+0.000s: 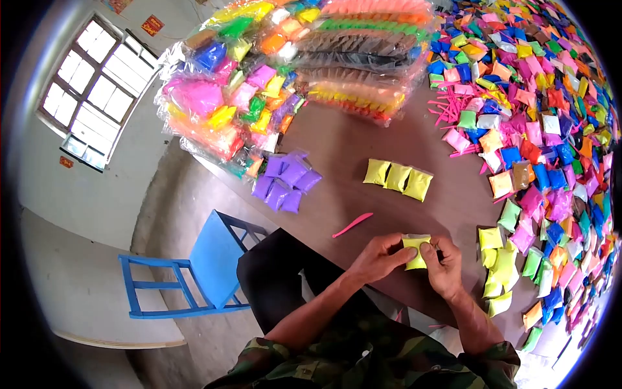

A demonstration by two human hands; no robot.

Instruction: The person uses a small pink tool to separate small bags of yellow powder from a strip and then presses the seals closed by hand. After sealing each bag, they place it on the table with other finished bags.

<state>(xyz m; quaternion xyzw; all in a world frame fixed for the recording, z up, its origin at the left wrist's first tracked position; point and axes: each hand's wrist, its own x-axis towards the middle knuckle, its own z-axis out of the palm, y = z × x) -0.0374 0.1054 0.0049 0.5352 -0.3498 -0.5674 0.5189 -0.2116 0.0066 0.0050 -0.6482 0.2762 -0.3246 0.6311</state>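
Note:
Between my two hands, near the front edge of the brown table (pixel 337 139), is a small yellow packet (pixel 414 249). My left hand (pixel 382 258) pinches its left side, and my right hand (pixel 445 264) grips its right side with the thumb across the front. Beyond the hands, yellow packets (pixel 397 177) lie side by side in a short row. A pink plastic tool (pixel 353 224), thin with a wider end, rests on the table to the left of that row. More yellow packets (pixel 499 269) sit in a loose pile right of my right hand.
Purple packets (pixel 285 180) form a cluster on the left. Large clear bags of coloured packets (pixel 363 58) stand at the back. A wide heap of mixed packets (pixel 538 117) covers the right, with pink sticks (pixel 447 107) at its edge. A blue chair (pixel 217 259) stands left.

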